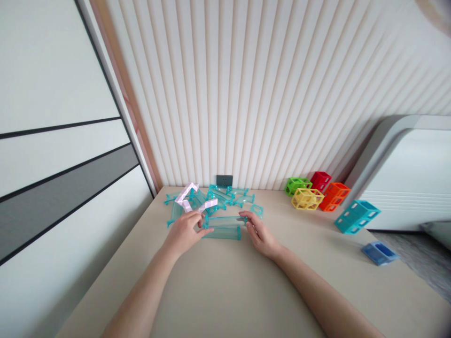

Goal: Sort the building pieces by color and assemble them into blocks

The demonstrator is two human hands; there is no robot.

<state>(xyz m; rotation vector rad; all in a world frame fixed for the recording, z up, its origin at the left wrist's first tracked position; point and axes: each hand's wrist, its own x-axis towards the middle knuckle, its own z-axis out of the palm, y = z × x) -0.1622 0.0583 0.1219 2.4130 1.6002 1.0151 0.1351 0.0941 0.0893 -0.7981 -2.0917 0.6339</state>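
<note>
A translucent teal tube point(224, 221) lies crosswise between my two hands. At its left end is my left hand point(186, 231), fingers curled in and thumb stretched out over a second teal tube point(225, 233) nearer to me. My right hand point(261, 235) has its bent fingers at the right end of the first tube. Whether that tube is lifted off the table I cannot tell. Just beyond my left hand are pale pink bent pieces point(208, 205), among a loose pile of teal tube pieces point(221, 193).
The beige table point(225, 291) meets a ribbed wall with a dark socket point(224, 180). To the right stand hollow blocks: green point(294, 186), yellow point(306, 199), red point(320, 180), orange point(334, 196), teal point(356, 217), and blue point(378, 253) near the right edge.
</note>
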